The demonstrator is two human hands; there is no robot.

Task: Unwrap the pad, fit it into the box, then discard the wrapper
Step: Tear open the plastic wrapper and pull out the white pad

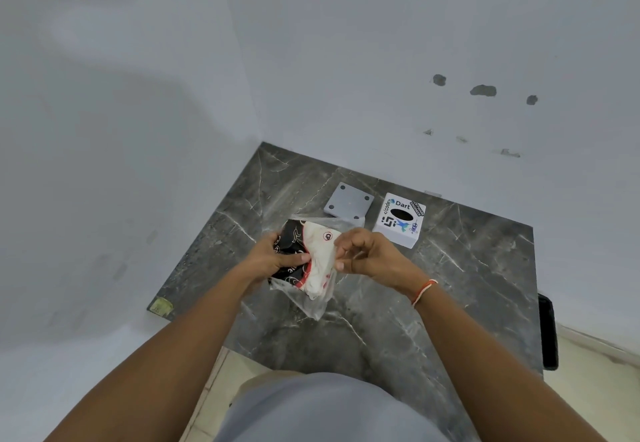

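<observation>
the pad [320, 261] is a folded piece printed black, white and red, with a small round red mark on its white part. it sits inside a clear plastic wrapper [313, 304], whose loose end hangs below the hands and whose upper edge shows above them. the left hand [277, 258] grips the black side, thumb across it; the right hand [367, 254] pinches the wrapper at the white side. beyond the right hand, well apart, stands the box [398, 221]: white, covered in stickers, with a dark oval opening on top. just left of it lies a grey square plate [349, 203] with four corner holes.
</observation>
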